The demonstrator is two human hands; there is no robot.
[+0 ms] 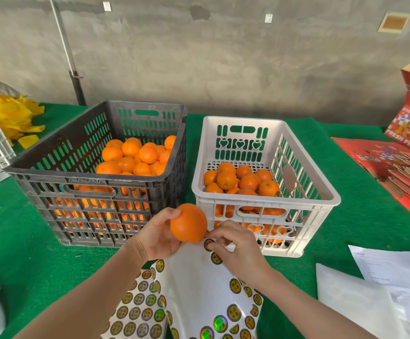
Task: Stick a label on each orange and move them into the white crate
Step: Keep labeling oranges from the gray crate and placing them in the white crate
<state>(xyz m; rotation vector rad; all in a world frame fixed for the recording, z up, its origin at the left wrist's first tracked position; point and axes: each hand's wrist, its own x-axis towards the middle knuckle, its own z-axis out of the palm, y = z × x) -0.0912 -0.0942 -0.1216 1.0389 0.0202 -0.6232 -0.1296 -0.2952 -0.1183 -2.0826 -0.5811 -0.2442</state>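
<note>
Head camera, looking down at a table covered in green felt (28, 241). The person's left hand (158, 234) is gripping an orange (188, 222), fingers curled round it, holding it up in front of the gap between two crates. The right hand (235, 248) is pinching a round gold-and-black label (208, 244) between thumb and fingertips, just beside the orange's lower edge. The label is sitting at the top corner of a curling white sticker sheet (194, 285); it may be partly peeled, but that is unclear. A black crate (86, 177) is standing on the left, heaped with unsorted oranges (135, 157). The white crate (265, 200) is standing just beside it on the right, holding a smaller pile of oranges (243, 182). Red fruit cartons (399, 167) and loose papers (370, 289) are lying at the right.
</note>
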